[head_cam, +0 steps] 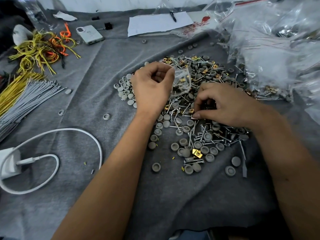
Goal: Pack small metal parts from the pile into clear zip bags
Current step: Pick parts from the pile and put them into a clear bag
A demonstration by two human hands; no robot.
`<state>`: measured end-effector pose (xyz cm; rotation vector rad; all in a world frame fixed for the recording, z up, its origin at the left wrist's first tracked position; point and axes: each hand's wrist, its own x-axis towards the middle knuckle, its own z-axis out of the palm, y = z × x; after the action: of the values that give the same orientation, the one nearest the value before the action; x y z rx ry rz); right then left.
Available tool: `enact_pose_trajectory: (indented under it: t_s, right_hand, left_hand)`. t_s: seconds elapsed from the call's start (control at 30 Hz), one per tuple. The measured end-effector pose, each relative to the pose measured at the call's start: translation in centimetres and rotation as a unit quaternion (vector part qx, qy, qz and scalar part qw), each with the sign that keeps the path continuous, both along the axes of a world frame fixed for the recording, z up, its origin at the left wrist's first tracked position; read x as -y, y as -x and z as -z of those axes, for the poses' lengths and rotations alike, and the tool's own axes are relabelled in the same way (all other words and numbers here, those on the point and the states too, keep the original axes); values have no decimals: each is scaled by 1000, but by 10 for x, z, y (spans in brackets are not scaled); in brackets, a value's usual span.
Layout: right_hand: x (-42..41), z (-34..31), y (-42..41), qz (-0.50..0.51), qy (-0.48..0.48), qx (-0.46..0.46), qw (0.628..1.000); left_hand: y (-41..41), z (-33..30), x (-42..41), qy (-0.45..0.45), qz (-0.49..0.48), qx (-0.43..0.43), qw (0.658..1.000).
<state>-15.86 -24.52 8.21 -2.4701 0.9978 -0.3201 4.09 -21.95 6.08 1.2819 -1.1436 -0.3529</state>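
Observation:
A pile of small parts (204,135), silver screws, gold clips and grey round caps, covers the grey cloth in the middle. My left hand (152,89) holds a small clear zip bag (181,82) by its upper edge above the pile; some screws and gold clips lie inside the bag. My right hand (223,106) rests on the pile just right of the bag, its fingers curled down and pinching small metal parts (195,116) at the fingertips.
Filled clear zip bags (270,54) are heaped at the right. Yellow, orange and grey ties (31,66) lie at the left, with a white charger and cable (20,161) in front. A phone (90,34) and paper with a pen (159,23) lie at the back.

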Motion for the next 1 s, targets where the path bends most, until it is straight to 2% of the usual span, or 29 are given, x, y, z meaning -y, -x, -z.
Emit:
enact_pose_trajectory:
  t_s: [0.3, 0.57, 0.7, 0.83, 1.0]
  right_hand:
    - [-2, 0, -2, -16, -15, -6, 1000]
    - [-4, -1, -3, 22, -50, 145, 988]
    - [-9, -1, -7, 22, -10, 169, 985]
    - [-13, -3, -9, 32, 84, 180, 980]
    - [-13, -3, -14, 38, 178, 191, 965]
  left_hand:
    - [0, 0, 0, -2, 2, 2, 1000]
    - [0, -1, -1, -3, 0, 3, 1000]
    - [1, -1, -1, 0, 1, 3, 1000]
    - [1, -1, -1, 4, 7, 13, 1000]
    - [5, 0, -4, 16, 40, 69, 997]
